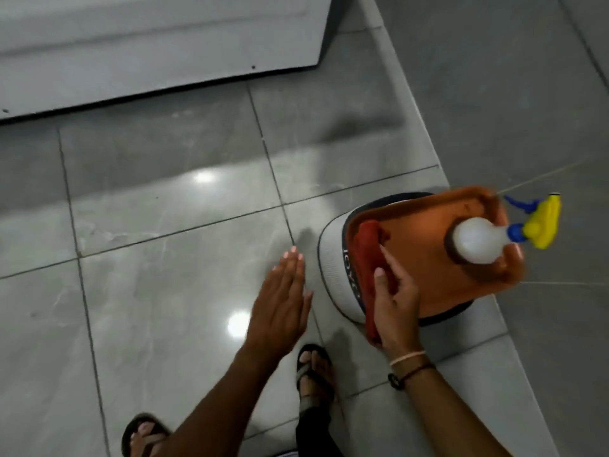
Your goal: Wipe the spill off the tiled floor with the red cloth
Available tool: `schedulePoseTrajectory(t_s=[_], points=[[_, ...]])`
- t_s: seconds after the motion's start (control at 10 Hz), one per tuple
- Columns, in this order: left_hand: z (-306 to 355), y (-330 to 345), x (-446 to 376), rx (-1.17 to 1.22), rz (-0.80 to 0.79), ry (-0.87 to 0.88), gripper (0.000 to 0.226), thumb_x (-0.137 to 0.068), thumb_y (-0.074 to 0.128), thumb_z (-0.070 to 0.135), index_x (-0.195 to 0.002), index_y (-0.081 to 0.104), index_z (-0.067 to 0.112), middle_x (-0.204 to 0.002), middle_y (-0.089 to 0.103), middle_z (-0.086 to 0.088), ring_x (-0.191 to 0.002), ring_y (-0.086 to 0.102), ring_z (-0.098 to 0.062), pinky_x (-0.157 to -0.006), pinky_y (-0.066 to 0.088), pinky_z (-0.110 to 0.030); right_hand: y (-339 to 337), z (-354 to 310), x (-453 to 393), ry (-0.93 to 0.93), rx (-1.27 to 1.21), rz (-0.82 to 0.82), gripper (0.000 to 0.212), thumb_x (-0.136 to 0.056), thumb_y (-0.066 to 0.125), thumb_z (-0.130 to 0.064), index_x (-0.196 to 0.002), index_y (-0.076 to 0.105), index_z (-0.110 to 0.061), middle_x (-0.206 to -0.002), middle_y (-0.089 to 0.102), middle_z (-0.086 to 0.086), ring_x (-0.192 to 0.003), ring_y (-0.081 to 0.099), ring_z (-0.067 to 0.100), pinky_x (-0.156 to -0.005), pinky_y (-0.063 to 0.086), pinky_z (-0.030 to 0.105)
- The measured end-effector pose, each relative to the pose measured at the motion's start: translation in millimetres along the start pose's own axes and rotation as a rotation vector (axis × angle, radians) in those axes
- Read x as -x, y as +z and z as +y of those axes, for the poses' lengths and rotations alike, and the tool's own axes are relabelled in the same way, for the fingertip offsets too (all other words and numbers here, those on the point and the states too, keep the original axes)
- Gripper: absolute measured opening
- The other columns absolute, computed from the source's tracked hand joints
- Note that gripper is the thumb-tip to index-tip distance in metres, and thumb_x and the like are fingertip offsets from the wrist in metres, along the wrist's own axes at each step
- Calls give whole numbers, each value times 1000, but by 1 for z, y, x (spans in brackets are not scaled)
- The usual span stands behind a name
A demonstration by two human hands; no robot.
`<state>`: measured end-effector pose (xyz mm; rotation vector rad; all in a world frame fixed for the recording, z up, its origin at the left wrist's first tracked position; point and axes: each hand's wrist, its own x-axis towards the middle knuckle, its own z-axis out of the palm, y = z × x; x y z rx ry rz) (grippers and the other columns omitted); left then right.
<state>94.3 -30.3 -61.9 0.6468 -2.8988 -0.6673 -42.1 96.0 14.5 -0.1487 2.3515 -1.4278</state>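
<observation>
The red cloth (pixel 367 258) lies folded along the left edge of an orange tray (pixel 428 245), hanging over its near corner. My right hand (pixel 397 305) rests on the cloth with fingers curled over it, thumb on top. My left hand (pixel 283 298) hovers flat over the grey tiled floor (pixel 164 258), fingers together and extended, holding nothing. The floor is glossy with light reflections; I cannot make out a distinct spill on it.
A white spray bottle (pixel 481 240) with a yellow and blue trigger head stands on the tray. The tray sits on a white stool (pixel 333 262). A white appliance (pixel 158 44) stands at the back left. A tiled wall rises on the right. My sandalled feet (pixel 313 367) are below.
</observation>
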Motion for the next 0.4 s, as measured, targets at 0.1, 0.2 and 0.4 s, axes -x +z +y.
schedulePoseTrajectory(t_s=[0.1,0.2,0.4], points=[[43,34,-41,34,-20,67,62,-111,40,34,-163,35,0,-171,30,-20,-160,27,-30,-128,30,-47,-20,28,-46,-209,298,-26,40,-109,43,-12,-147,53,-21,-155,50,-1,-144,42,12,-119,33,25],[59,71,-56,40,-96,81,64,-112,38,35,-165,27,2,-174,21,-19,-162,22,-30,-127,34,-52,-26,71,-72,-302,614,-246,48,-106,37,-18,-153,46,-22,-165,38,7,-152,36,25,-124,34,51],[40,73,-50,-112,-50,91,67,-111,34,42,-164,32,0,-173,27,-21,-161,25,-32,-131,26,-48,-57,82,-80,-389,675,-236,51,-108,33,-27,-159,35,-22,-170,28,7,-154,33,22,-128,20,46]])
